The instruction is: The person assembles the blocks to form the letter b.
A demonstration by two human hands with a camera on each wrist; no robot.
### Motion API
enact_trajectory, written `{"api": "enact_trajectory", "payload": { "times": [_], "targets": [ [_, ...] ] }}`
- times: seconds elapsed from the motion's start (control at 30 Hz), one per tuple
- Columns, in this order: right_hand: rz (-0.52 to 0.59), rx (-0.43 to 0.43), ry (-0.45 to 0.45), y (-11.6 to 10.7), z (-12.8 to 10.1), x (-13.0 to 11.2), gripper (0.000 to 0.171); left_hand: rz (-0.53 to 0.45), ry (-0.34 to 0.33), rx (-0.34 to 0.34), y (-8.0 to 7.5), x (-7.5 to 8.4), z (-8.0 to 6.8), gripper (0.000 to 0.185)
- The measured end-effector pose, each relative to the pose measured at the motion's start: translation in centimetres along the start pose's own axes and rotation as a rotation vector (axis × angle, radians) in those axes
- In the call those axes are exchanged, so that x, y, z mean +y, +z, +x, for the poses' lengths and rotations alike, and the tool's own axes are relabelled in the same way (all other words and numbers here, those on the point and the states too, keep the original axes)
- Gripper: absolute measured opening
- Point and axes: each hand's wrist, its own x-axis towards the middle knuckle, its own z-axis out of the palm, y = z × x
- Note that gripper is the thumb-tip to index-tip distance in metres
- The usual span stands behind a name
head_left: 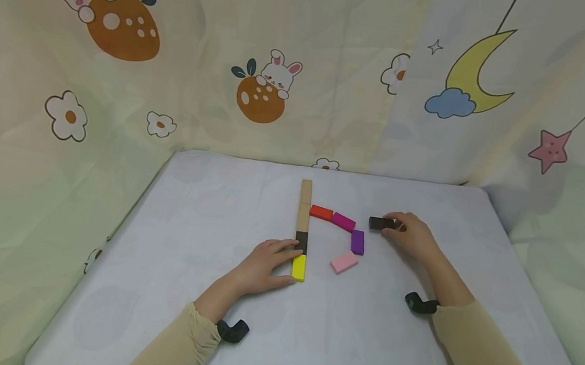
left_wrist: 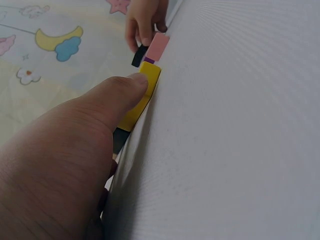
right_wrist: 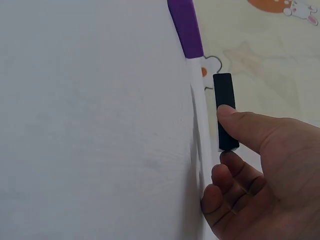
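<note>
A straight column of blocks runs away from me: a yellow block [head_left: 298,269] nearest, then a dark block [head_left: 301,240], then tan blocks [head_left: 305,192] at the far end. My left hand [head_left: 264,267] rests against the near part of this column, its fingers extended over the dark and yellow blocks. In the left wrist view its thumb lies on the yellow block [left_wrist: 138,102]. To the right, my right hand [head_left: 415,238] pinches a black block [head_left: 378,223] between thumb and fingers. The right wrist view shows the thumb across that black block [right_wrist: 224,90], its far end sticking out.
From the column a curve of blocks bends right: red [head_left: 321,212], magenta [head_left: 344,221], purple [head_left: 357,242] and pink [head_left: 343,263]. They lie on a white-covered table [head_left: 167,207]. Printed cloth [head_left: 328,122] hangs behind and beside it. Each wrist wears a black device [head_left: 232,331].
</note>
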Motion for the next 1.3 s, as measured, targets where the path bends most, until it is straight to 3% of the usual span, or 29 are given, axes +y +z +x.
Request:
{"api": "enact_trajectory", "payload": {
  "times": [0.27, 0.6, 1.3],
  "targets": [
    [0.000, -0.003, -0.006, 0.4, -1.5, -0.4, 0.045, -0.007, -0.006, -0.009, 0.0, -0.1, 0.0, 0.064],
    [0.021, -0.006, -0.080, 1.1, -3.3, -1.6, 0.041, 0.001, -0.005, -0.013, 0.1, -0.1, 0.1, 0.064],
    [0.069, -0.057, -0.201, 4.6, -6.7, -8.0, 0.038, -0.006, -0.014, -0.015, 0.1, -0.1, 0.1, 0.064]
  ]
}}
